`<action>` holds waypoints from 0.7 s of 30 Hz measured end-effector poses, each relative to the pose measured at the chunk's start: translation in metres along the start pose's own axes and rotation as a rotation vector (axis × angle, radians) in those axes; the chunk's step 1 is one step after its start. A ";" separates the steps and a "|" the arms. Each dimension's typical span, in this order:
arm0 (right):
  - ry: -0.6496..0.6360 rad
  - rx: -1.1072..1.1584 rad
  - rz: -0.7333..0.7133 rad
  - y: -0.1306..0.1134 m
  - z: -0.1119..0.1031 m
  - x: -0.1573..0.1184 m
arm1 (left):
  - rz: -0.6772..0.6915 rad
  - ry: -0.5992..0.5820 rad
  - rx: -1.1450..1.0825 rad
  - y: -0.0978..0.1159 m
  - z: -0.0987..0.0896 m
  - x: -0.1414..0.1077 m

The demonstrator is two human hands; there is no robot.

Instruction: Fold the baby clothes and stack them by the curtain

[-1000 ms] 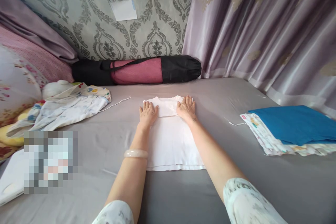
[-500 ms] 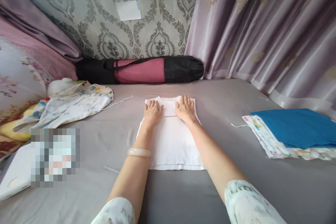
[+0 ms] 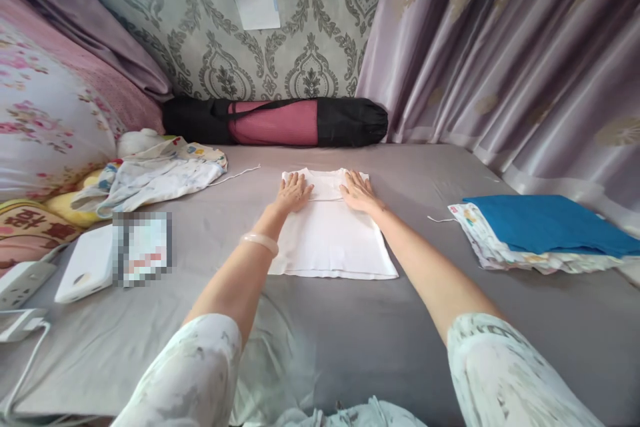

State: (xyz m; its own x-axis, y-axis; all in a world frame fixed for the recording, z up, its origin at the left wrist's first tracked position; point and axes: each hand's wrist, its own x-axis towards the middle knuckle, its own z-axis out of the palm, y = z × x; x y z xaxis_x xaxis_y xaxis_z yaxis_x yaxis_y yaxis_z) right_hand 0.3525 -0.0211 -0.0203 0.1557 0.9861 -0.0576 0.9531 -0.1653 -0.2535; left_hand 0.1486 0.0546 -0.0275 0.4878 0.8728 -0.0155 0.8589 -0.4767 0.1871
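Note:
A white garment [image 3: 333,240] lies flat on the grey sheet, its neckline at the far end and its hem toward me. My left hand [image 3: 293,193] rests palm down on its upper left part, fingers spread. On the upper right part lies my right hand [image 3: 359,192], also flat with fingers apart. Between the hands a crosswise fold or edge shows near the top. Neither hand grips the cloth.
Blue folded cloth [image 3: 545,223] tops patterned cloths [image 3: 480,240] at the right. Crumpled patterned clothing [image 3: 160,177] lies at the left, near a white box-like device [image 3: 87,263] and a power strip [image 3: 25,282]. A black-and-pink rolled bag [image 3: 275,123] lies along the wall.
The view has shifted, showing more of the bed's near edge and the power strip at the left. Both hands remain flat on the garment's upper part, the right hand's fingers angled more leftward.

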 end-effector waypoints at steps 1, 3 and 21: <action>0.003 -0.019 -0.042 0.003 -0.002 -0.010 | 0.028 -0.004 0.018 -0.004 -0.005 -0.005; 0.004 -0.054 -0.122 0.009 -0.003 -0.032 | 0.108 -0.003 0.055 -0.013 -0.011 -0.021; 0.026 -0.110 -0.228 0.028 0.013 -0.078 | 0.222 0.033 0.149 -0.034 0.001 -0.080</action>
State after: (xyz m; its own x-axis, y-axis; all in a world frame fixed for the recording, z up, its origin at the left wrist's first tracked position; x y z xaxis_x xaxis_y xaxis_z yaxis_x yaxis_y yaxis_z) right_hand 0.3641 -0.1030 -0.0355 -0.0611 0.9980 0.0142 0.9866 0.0625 -0.1507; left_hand 0.0801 0.0010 -0.0333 0.6638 0.7467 0.0427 0.7459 -0.6652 0.0355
